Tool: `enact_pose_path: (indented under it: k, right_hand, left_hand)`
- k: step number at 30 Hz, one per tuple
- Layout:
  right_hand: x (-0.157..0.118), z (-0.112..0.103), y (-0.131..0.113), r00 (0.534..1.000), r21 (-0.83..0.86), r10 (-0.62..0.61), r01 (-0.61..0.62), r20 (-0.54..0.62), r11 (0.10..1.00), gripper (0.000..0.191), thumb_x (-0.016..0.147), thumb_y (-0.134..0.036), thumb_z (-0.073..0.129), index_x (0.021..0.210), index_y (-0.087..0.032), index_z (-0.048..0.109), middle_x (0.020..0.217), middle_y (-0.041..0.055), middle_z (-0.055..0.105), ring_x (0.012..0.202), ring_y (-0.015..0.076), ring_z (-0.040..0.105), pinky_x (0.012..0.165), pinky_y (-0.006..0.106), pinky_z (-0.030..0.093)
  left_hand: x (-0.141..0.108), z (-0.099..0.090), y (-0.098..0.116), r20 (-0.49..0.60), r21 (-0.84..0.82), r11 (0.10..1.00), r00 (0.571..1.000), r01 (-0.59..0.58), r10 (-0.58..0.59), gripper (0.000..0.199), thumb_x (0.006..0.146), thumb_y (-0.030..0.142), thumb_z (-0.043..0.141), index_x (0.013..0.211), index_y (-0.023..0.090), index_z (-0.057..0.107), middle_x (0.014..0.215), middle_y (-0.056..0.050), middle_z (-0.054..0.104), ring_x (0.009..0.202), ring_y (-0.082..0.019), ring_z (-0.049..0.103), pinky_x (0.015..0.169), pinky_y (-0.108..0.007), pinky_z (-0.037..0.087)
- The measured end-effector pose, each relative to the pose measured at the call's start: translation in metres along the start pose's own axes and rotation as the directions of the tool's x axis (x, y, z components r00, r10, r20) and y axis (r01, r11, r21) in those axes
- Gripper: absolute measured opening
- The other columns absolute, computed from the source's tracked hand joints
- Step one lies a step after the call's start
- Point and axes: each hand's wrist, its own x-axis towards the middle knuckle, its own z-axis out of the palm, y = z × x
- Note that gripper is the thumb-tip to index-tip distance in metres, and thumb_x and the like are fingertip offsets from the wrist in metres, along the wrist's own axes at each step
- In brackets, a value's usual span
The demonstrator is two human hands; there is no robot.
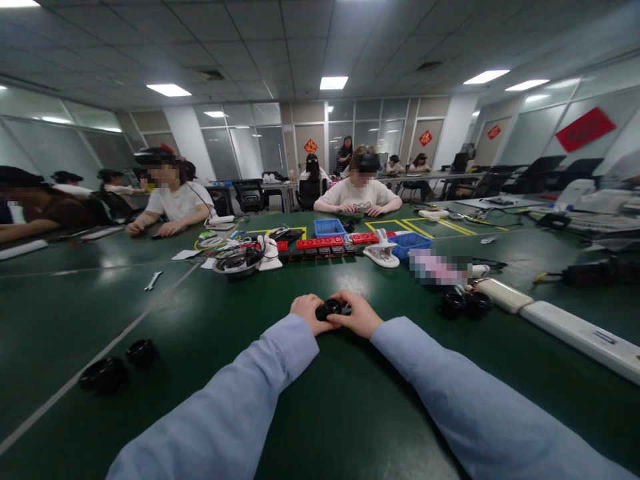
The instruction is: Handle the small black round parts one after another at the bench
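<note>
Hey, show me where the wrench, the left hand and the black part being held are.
wrench (153, 281): head view, middle of its shaft.
left hand (306, 312): head view, back of the hand.
black part (331, 308): head view, round top face, between both hands.

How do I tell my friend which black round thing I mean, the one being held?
Find the big green table, then two light-blue sleeves reaching over it. At their ends, the left hand and right hand hold the shiny black round part. The left black pair and the right black pair just lie there, with no hands on them.
</note>
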Motion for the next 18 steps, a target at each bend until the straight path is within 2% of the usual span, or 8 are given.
enact_pose_path:
  k: [5,11,14,18]
  right_hand:
    - [0.001,-0.003,0.001,1.000,-0.016,0.003,-0.002,0.012,1.000,0.037,0.061,-0.026,0.068,0.095,-0.018,0.055,0.086,0.0022,0.060,0.079,0.0160,0.053,0.071,0.030,0.040]
    - [0.003,-0.008,0.004,0.990,0.064,-0.023,0.014,0.137,0.998,0.040,0.060,-0.025,0.069,0.097,-0.017,0.057,0.085,0.0016,0.061,0.075,0.0149,0.053,0.068,0.028,0.040]
    - [0.003,-0.007,0.005,0.989,0.082,-0.032,0.020,0.143,0.996,0.039,0.061,-0.026,0.068,0.097,-0.017,0.057,0.085,0.0016,0.061,0.073,0.0139,0.052,0.066,0.027,0.040]
    - [0.003,-0.003,0.005,0.996,0.067,-0.026,0.020,0.081,0.998,0.040,0.062,-0.026,0.067,0.099,-0.016,0.056,0.088,0.0031,0.060,0.072,0.0138,0.052,0.064,0.026,0.041]
  left_hand:
    - [0.002,0.004,0.001,0.017,-0.018,0.999,0.999,-0.032,0.032,0.045,0.056,0.057,0.059,0.073,0.015,0.061,0.079,-0.007,0.060,0.079,-0.024,0.055,0.073,-0.033,0.043]
    - [0.003,0.006,-0.015,-0.002,-0.265,0.932,0.967,-0.246,0.254,0.040,0.056,0.045,0.065,0.085,0.017,0.063,0.090,-0.005,0.059,0.088,-0.021,0.053,0.080,-0.030,0.042]
    - [0.006,0.009,-0.023,0.024,-0.311,0.917,0.962,-0.250,0.271,0.040,0.056,0.044,0.066,0.086,0.018,0.063,0.094,-0.005,0.058,0.090,-0.022,0.052,0.083,-0.031,0.041]
    - [0.009,0.011,-0.025,0.053,-0.350,0.904,0.958,-0.246,0.281,0.043,0.058,0.043,0.065,0.090,0.016,0.062,0.094,-0.008,0.057,0.090,-0.022,0.053,0.083,-0.032,0.041]
